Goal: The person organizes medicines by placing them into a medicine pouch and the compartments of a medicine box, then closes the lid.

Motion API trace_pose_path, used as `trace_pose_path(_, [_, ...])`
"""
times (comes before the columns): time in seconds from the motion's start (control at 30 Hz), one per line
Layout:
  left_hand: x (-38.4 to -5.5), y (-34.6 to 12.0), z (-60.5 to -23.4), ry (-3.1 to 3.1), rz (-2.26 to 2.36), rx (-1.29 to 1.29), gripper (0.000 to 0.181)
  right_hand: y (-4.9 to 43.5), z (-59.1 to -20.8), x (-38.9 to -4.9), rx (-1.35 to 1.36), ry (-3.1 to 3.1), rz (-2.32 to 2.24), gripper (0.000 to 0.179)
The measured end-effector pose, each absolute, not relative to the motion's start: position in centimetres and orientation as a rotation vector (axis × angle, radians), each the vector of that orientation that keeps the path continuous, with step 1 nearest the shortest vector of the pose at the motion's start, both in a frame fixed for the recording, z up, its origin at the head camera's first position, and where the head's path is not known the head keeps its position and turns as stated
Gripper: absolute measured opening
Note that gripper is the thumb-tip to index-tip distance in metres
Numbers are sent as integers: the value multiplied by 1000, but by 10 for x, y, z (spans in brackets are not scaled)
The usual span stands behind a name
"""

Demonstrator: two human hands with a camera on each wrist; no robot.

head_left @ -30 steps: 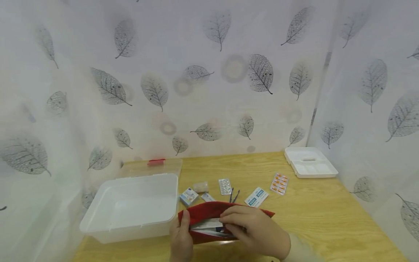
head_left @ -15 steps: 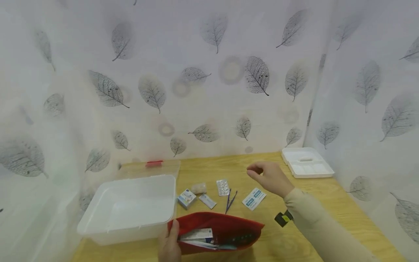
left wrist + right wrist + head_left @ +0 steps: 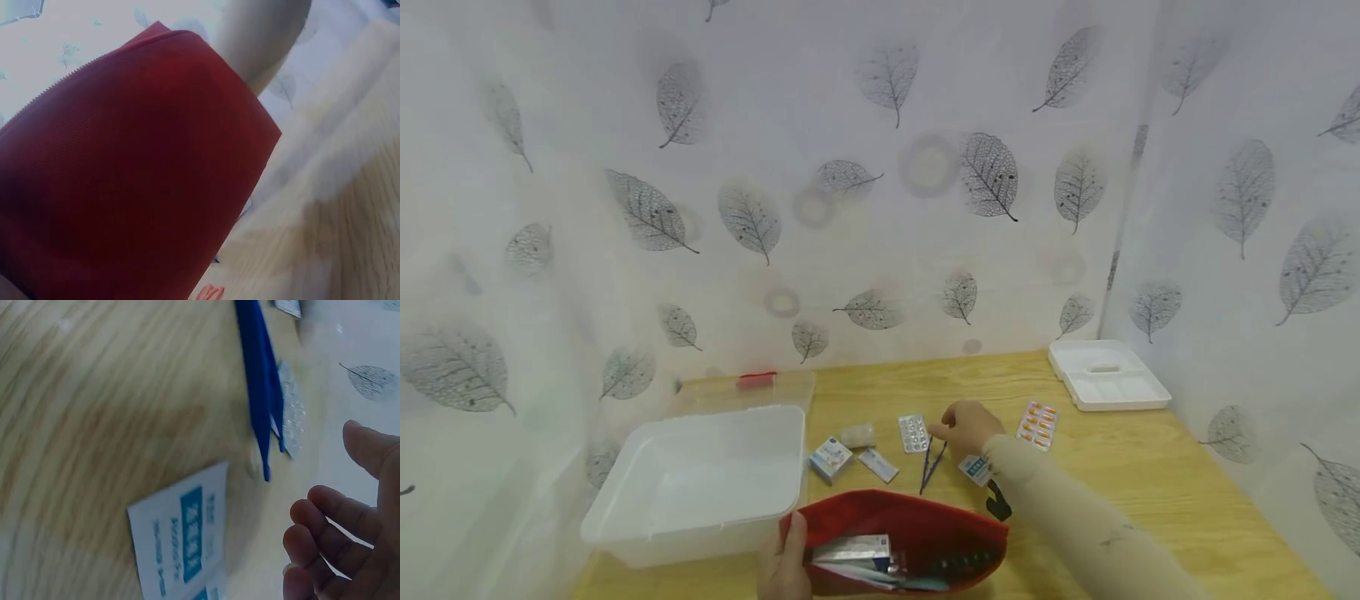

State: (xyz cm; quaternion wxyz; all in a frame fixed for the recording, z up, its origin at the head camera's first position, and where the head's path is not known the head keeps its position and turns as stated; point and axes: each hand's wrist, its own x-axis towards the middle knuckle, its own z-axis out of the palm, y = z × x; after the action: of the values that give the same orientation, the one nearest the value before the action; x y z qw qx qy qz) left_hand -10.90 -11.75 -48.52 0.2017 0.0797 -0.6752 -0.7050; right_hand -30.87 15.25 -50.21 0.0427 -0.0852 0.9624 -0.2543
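Observation:
My left hand (image 3: 784, 560) holds a red zip pouch (image 3: 910, 515) by its left end, thumb over the rim. The pouch's mouth gapes upward, showing a white box (image 3: 853, 548) and other flat packs inside. In the left wrist view, the pouch wall (image 3: 137, 150) covers most of the picture. My right hand (image 3: 972, 427) is over the table by the tips of the blue tweezers (image 3: 929, 473). Its fingers are loosely bent, with a gap to the tweezers (image 3: 257, 387) in the right wrist view. A white and blue packet (image 3: 184, 531) lies below that hand, partly hidden by the sleeve in the head view.
A large white bin (image 3: 700, 479) stands at left, a clear lid (image 3: 790, 392) behind it. Around the tweezers lie a silver blister pack (image 3: 913, 434), a small box (image 3: 831, 458), a sachet (image 3: 878, 465), a gauze roll (image 3: 857, 435) and orange capsules (image 3: 1037, 425). A white tray (image 3: 1112, 375) sits back right.
My right hand has left the pouch's mouth, swung out to the right, then come back left and down toward the tweezers. The left hand keeps the pouch, now slightly lower and gaping wider.

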Motion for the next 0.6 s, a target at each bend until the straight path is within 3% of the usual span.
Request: trace_pose_path(0.6, [-110, -129, -498, -1932, -1943, 51, 33, 116, -528, -325, -250, 2937, -544, 48])
